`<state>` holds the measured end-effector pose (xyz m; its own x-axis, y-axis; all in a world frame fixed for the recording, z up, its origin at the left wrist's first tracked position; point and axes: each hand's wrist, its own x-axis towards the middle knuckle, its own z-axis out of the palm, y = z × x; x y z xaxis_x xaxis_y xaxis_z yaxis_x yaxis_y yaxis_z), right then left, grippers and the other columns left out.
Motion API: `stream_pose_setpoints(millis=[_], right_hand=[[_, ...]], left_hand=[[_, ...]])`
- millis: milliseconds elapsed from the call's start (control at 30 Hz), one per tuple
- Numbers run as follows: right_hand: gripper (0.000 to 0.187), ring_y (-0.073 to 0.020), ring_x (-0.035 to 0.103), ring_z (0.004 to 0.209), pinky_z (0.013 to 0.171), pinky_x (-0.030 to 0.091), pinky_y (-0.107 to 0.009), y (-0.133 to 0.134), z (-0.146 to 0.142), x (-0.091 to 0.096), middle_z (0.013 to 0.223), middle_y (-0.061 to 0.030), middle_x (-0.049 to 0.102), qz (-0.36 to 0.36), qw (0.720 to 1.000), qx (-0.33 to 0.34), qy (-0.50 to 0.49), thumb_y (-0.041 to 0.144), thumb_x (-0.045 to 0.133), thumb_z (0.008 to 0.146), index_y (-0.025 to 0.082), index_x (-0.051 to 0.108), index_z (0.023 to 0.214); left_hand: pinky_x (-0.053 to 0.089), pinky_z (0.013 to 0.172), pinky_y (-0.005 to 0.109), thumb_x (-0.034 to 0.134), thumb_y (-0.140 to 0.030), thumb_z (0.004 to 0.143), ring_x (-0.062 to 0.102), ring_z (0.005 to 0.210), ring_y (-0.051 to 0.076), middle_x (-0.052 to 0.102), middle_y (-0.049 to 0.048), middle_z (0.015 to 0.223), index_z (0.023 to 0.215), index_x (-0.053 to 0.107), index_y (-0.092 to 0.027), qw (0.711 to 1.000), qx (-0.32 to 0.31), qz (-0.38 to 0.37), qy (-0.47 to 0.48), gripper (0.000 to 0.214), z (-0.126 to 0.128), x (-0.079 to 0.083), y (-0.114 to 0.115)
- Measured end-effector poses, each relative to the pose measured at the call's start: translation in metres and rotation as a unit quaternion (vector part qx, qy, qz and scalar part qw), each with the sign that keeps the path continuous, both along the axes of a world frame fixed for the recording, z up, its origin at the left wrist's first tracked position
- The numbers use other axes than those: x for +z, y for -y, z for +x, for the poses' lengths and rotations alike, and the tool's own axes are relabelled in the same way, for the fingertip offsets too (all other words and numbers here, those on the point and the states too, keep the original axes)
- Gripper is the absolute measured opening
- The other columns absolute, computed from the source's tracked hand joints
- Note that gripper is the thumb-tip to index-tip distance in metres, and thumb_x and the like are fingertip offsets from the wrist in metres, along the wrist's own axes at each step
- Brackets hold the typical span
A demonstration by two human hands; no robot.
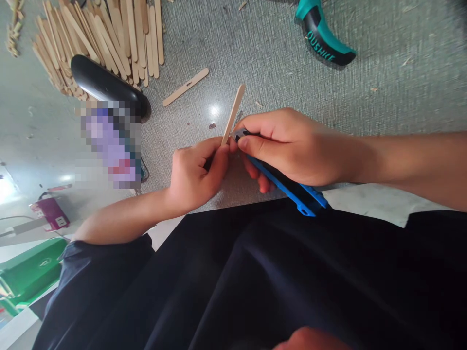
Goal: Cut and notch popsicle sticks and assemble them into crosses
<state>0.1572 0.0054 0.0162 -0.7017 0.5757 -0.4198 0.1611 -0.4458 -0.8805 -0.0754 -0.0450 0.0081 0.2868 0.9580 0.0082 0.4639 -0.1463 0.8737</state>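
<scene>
pinching wooden stick (234,113), jutting from left grip (199,170) | right grip (292,146) clasps blue knife (283,184)

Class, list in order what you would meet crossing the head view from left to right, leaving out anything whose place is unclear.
Maroon box → black case → loose wooden stick → held wooden stick → right hand gripping the blue cutter.

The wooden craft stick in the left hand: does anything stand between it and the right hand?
Yes: the metal nose of the blue utility knife, held in the right hand, lies between them, beside the lower part of the wooden craft stick. Whether nose and stick touch, I cannot tell.
</scene>
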Motion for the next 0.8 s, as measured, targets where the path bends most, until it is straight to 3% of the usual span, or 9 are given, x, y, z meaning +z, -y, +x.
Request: stream_pose_setpoints(millis=[200,433,800], right_hand=[[0.048,-0.0139,0.067,0.053,0.046,0.049,-0.028,-0.0014,0.0001,0.0001,0.073,0.0002,0.069,0.023,1.0,0.008,0.016,0.057,0.073,0.119,0.025,0.057,0.087],[0.04,-0.0133,0.068,0.054,0.047,0.049,-0.026,-0.0019,0.0003,-0.0004,0.075,0.0,0.071,0.032,0.999,0.011,0.01,0.042,0.066,0.123,0.024,0.058,0.088],[0.036,-0.0133,0.069,0.056,0.049,0.053,-0.026,0.0005,0.0013,-0.0022,0.078,0.0004,0.072,0.013,1.0,-0.004,-0.012,0.043,0.065,0.123,0.025,0.062,0.093]], left_hand=[[0.046,0.058,0.033,0.056,-0.04,0.124,0.063,0.057,0.014,0.072,0.0008,0.065,0.09,0.074,-0.025,0.998,-0.041,0.021,-0.037,0.041,-0.002,0.0038,-0.004],[0.05,0.056,0.03,0.06,-0.038,0.123,0.066,0.054,0.013,0.073,-0.0006,0.063,0.088,0.074,-0.023,0.999,-0.02,-0.022,0.022,0.04,0.0003,0.002,-0.003],[0.055,0.053,0.03,0.063,-0.059,0.122,0.068,0.053,0.014,0.076,0.0004,0.066,0.092,0.076,-0.025,0.997,-0.001,-0.063,0.055,0.047,0.0021,0.0019,-0.0031]])
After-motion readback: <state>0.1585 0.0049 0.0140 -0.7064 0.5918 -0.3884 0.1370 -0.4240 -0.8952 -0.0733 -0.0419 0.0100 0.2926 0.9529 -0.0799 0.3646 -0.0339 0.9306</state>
